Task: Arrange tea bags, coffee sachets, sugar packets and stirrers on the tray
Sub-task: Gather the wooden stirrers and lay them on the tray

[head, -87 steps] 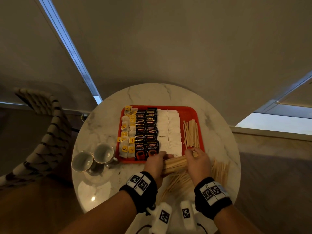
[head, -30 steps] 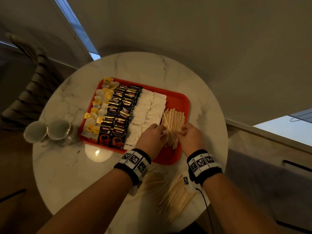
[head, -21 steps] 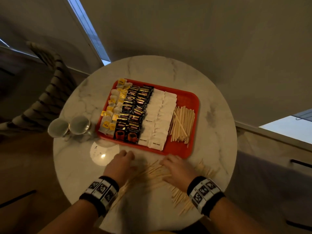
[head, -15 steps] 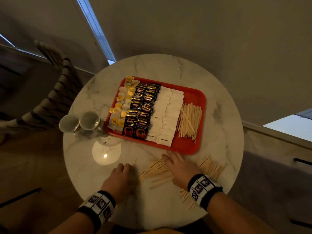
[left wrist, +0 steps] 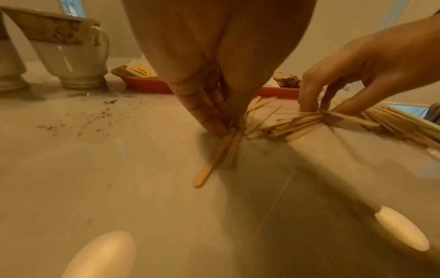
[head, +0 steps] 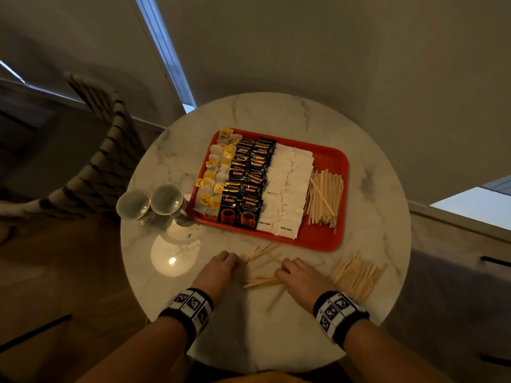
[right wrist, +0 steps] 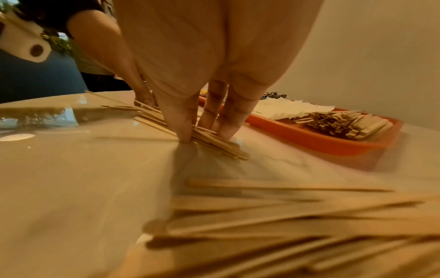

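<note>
Head view shows both hands down on the round table [head: 276,120], just in front of the red tray [head: 326,239]. The left hand [head: 218,269] pinches a few stirrers [left wrist: 221,146] with its fingertips, fingers bent close together. The right hand [head: 300,275] has its thumb and fingers closed around a small bunch of sticks [right wrist: 214,141], pressing them onto the table.

Between the two hands some loose sticks [head: 262,258] lie crossed and messy. A bigger pile [head: 356,275] lies to the outside of the right hand.

On the tray, just past the fingertips, tea bags [head: 218,175], coffee sachets [head: 249,175], sugar packets [head: 287,186] and a neat row of stirrers [head: 323,197] already lie side by side.

To do this step well, I think the hands should push the sticks together so they all point one way, squeeze the bunch tight at both ends, then lift it flat so none slip out.
</note>
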Action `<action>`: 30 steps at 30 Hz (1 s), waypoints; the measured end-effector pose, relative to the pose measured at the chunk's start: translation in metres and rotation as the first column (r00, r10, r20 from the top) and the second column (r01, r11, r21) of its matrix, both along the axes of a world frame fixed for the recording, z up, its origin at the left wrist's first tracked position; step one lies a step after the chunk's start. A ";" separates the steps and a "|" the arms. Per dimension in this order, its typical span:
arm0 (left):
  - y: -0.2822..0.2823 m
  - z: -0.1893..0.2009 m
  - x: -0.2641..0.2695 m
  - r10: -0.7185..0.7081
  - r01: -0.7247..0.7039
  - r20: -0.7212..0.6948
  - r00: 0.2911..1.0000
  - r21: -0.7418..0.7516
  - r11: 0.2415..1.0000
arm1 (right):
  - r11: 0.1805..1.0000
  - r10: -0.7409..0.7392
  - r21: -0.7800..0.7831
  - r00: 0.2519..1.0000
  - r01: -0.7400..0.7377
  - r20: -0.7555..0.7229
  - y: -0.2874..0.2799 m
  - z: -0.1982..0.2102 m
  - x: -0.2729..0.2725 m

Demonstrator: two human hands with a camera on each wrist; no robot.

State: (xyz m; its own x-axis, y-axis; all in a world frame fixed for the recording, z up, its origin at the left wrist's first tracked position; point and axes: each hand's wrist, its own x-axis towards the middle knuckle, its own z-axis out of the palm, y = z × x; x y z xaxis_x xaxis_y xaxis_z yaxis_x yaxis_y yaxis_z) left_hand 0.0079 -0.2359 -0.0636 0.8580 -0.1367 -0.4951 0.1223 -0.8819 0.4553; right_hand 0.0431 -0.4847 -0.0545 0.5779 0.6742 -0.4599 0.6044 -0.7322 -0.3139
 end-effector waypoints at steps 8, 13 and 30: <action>-0.027 0.001 0.033 -0.287 0.288 -0.049 0.957 0.006 0.958 | 0.977 -0.214 0.027 0.977 0.213 0.020 0.033 -0.001 -0.004; -0.032 0.006 0.024 -0.236 0.236 -0.022 0.972 0.000 0.972 | 0.954 -0.301 0.005 0.953 0.301 0.035 0.035 -0.004 -0.002; -0.066 0.004 0.014 -0.456 0.462 -0.105 0.884 0.353 0.814 | 0.931 -0.316 -0.151 0.940 0.333 0.127 0.047 0.001 -0.010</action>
State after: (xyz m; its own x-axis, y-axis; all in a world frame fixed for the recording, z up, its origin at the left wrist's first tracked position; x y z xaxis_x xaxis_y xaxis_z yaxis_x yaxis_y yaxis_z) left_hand 0.0220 -0.3021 -0.0592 0.7327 -0.3240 -0.5985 -0.3338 -0.9374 0.0987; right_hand 0.0335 -0.4378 -0.0530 0.8003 0.3598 -0.4796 0.3460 -0.9304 -0.1205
